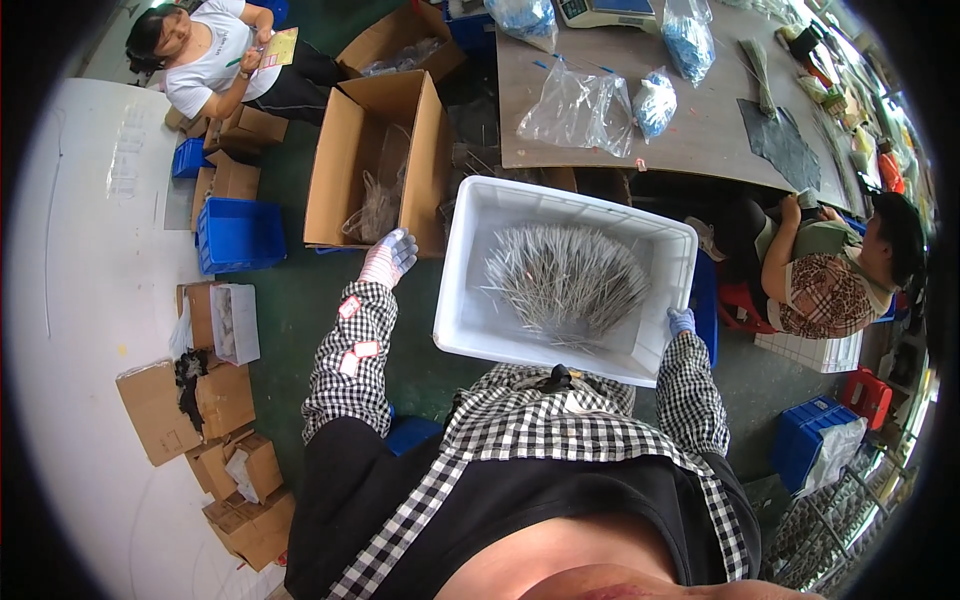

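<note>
A white plastic tub point(480, 310) rests against my front, tilted, with a heap of thin grey metal rods point(565, 280) inside. My right hand point(681, 320), in a blue-tipped glove, grips the tub's right rim. My left hand point(388, 256), gloved the same way, hangs free with fingers apart to the left of the tub. It is close to the near edge of an open cardboard box point(340, 170) that holds clear plastic bags.
A brown table point(700, 130) beyond the tub carries plastic bags with blue contents. One person sits at right, another at far left writing on a card. Blue crates point(238, 235) and small cardboard boxes point(190, 400) line a white surface on the left. More blue crates point(805, 440) stand lower right.
</note>
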A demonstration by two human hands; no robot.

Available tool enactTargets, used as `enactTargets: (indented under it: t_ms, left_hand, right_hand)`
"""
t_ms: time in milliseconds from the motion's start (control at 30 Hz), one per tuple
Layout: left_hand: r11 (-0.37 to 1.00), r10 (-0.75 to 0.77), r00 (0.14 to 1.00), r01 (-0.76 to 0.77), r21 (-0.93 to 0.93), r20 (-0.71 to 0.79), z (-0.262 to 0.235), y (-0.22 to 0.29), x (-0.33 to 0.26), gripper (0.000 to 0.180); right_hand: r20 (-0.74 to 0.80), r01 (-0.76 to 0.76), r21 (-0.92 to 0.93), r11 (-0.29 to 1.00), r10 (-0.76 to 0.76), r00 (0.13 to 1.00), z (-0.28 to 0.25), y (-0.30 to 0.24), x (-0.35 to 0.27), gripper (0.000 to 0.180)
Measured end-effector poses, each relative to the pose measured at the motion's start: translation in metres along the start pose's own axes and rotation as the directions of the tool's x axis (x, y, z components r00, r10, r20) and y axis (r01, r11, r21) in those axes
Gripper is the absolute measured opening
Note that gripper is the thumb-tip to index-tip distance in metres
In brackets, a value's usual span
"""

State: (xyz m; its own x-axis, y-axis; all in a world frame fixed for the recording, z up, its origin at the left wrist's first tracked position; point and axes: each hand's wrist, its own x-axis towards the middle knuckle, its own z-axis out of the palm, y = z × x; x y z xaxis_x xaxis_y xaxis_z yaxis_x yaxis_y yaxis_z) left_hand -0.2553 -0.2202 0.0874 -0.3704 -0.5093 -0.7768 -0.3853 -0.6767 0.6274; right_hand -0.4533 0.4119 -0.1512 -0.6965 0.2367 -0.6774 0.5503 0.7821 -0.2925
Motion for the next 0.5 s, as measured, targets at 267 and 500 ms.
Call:
enactTargets:
  t_ms: [267,500]
  left_hand:
    - [0.999,0.018,1.0,-0.017,-0.028,0.014,-0.007,-0.005,-0.006,0.027]
    - [0.999,0.006,1.0,-0.005,-0.034,0.014,-0.004,-0.01,-0.01,0.026]
  right_hand:
    - [0.042,0.068,-0.019,0.998,-0.067,0.997,-0.002,0.0,-0.004,0.057]
    - [0.013,0.041,-0.06,0.997,-0.041,0.999,-0.007,0.011,0.004,0.057]
